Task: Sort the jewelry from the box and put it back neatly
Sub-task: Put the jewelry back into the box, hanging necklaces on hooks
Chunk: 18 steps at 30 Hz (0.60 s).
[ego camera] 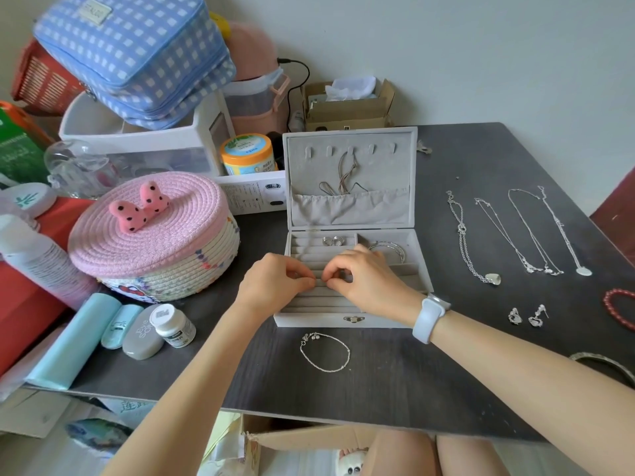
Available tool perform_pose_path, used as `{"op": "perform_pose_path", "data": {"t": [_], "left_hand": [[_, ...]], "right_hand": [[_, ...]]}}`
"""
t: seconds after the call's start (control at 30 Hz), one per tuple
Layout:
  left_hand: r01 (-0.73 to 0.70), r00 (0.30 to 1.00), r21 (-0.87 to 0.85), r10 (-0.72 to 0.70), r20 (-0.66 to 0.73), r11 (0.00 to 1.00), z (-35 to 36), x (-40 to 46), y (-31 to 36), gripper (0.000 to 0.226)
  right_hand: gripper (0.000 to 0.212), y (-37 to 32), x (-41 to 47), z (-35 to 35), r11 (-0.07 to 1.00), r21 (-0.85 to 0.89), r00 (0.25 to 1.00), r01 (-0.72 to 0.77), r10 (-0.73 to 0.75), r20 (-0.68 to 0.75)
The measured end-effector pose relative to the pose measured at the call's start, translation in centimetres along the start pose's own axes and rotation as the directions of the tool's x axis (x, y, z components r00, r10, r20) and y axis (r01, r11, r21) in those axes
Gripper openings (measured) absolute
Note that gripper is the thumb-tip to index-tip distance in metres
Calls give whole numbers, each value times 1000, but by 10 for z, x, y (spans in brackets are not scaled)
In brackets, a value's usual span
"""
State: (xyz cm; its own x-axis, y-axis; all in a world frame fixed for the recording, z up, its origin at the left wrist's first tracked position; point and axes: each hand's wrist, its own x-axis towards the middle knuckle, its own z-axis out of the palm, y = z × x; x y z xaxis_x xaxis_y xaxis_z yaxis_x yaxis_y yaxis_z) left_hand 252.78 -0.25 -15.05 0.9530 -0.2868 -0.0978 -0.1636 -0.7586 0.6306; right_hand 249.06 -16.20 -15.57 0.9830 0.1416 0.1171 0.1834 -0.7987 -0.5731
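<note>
The grey jewelry box (350,321) stands open on the dark table (395,383), lid upright with cords (343,176) hanging from its hooks. Two silver rings (332,240) sit in the top ring slot and a silver bangle (391,249) lies in the right compartment. My left hand (278,283) and my right hand (367,280) meet over the ring rolls, fingertips pinched together on something too small to make out. A silver bracelet (324,352) lies in front of the box. Several silver necklaces (515,231), a pair of earrings (527,316) and a red bead bracelet (620,309) lie to the right.
A pink-lidded woven basket (151,235) stands left of the box, with a small white bottle (173,324), grey case (142,336) and mint cases (120,326) by it. Storage bins, a blue checked bag (137,53) and a cardboard box (347,104) crowd the back. A bangle (608,365) lies at the right edge.
</note>
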Motion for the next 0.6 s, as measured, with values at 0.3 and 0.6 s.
{"op": "perform_pose_path", "data": {"t": [0.3,0.6], "left_hand": [[-197,952,138,223,-209,971,16,-15,-7,8],[-252,913,81,264,-310,964,20,-18,-16,11]], "right_hand": [[9,3,0,1,998,60,999,33,-33,-11],[8,0,0,0,964,262,999,-50,54,-7]]}}
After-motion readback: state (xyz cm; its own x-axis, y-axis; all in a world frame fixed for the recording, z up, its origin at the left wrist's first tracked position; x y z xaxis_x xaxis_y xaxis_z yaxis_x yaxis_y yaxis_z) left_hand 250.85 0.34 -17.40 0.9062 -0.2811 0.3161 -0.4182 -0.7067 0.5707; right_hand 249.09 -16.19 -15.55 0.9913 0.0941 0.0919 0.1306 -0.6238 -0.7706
